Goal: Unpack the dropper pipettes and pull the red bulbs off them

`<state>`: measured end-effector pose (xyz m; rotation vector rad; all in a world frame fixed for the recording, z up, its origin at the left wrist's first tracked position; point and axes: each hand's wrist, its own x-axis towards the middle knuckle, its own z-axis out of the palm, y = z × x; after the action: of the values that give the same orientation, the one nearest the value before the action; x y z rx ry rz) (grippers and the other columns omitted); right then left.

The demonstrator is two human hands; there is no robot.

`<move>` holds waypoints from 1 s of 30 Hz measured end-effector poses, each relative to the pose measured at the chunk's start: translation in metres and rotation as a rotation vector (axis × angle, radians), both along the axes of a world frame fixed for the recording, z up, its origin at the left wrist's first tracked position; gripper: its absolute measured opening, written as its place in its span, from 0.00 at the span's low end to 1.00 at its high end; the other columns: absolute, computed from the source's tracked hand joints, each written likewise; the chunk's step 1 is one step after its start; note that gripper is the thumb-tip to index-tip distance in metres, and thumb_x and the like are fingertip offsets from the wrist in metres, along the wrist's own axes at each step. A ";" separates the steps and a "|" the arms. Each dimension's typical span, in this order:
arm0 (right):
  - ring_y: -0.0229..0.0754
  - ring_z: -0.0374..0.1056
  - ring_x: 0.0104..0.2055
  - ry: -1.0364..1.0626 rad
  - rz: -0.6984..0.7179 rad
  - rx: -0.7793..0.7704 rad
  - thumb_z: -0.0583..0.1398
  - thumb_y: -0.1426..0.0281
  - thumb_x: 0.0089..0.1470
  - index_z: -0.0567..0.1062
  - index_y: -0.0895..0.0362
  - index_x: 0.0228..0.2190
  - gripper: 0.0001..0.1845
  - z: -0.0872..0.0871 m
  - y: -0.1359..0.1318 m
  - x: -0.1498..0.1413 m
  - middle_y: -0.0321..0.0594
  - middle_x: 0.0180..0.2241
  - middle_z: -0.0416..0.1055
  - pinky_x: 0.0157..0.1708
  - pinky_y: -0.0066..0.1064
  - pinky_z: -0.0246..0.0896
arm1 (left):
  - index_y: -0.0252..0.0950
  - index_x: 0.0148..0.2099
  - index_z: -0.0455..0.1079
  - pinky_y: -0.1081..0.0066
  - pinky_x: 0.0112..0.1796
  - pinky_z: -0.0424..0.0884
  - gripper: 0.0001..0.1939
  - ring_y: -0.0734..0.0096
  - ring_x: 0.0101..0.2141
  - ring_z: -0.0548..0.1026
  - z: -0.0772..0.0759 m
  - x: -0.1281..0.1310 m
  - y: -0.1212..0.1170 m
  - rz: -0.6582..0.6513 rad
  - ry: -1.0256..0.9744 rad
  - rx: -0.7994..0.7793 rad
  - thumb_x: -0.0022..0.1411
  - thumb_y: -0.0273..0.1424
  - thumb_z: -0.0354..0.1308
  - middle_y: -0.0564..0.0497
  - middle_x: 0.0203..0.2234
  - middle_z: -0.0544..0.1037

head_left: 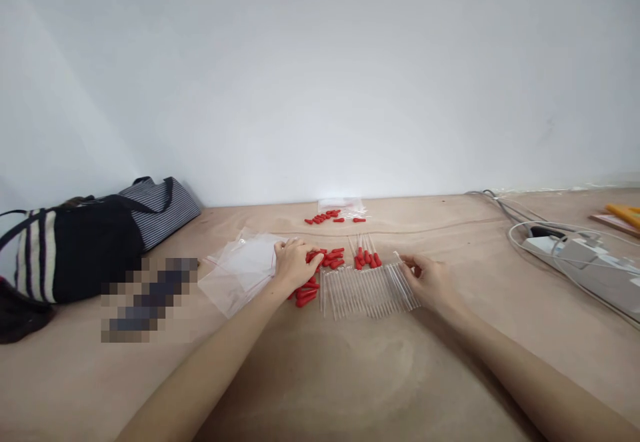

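Note:
My left hand (296,263) is at a pile of red rubber bulbs (306,295), thumb and forefinger closed around one bulb at the pile's edge. At the right end of a row of clear glass dropper tubes (360,292), my right hand (427,281) pinches a glass tube near its upper end. The tubes lie side by side on the wooden table. Just behind the row rest several droppers with red bulbs fitted (367,257), their glass stems pointing away from me. Part of the bulb pile is hidden under my left hand.
Clear plastic zip bags (240,265) lie left of the pile. Farther back, by the wall, are more red-bulbed droppers (323,217) and a plastic bag (343,205). Black and striped bags (95,249) stand at left; a power strip (580,265) with cables sits at right.

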<state>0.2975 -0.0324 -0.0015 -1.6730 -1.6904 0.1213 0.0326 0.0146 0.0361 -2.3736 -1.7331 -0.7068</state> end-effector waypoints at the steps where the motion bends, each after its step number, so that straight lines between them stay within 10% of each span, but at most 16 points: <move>1: 0.37 0.67 0.24 0.032 -0.002 -0.043 0.51 0.65 0.49 0.74 0.57 0.34 0.15 0.000 0.002 0.002 0.38 0.26 0.74 0.29 0.28 0.56 | 0.43 0.30 0.73 0.59 0.39 0.52 0.07 0.60 0.38 0.68 0.000 0.001 0.003 -0.009 0.011 -0.017 0.53 0.36 0.55 0.52 0.31 0.76; 15: 0.42 0.67 0.29 -0.128 0.002 -0.084 0.52 0.73 0.44 0.74 0.58 0.29 0.11 -0.013 0.011 -0.002 0.40 0.25 0.72 0.31 0.31 0.53 | 0.40 0.32 0.72 0.62 0.37 0.53 0.05 0.65 0.31 0.70 -0.024 -0.039 -0.030 -0.014 -0.115 0.431 0.56 0.31 0.54 0.51 0.27 0.75; 30: 0.41 0.67 0.33 -0.127 -0.048 -0.161 0.52 0.70 0.47 0.74 0.56 0.29 0.11 0.008 0.028 0.007 0.39 0.30 0.73 0.34 0.31 0.52 | 0.40 0.31 0.72 0.63 0.36 0.54 0.05 0.68 0.30 0.70 -0.031 -0.036 -0.043 -0.113 -0.139 0.428 0.55 0.30 0.55 0.52 0.25 0.75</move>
<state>0.3047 -0.0048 0.0066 -1.8735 -1.7725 0.1342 -0.0036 -0.0287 0.0055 -2.1752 -1.3282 -1.1514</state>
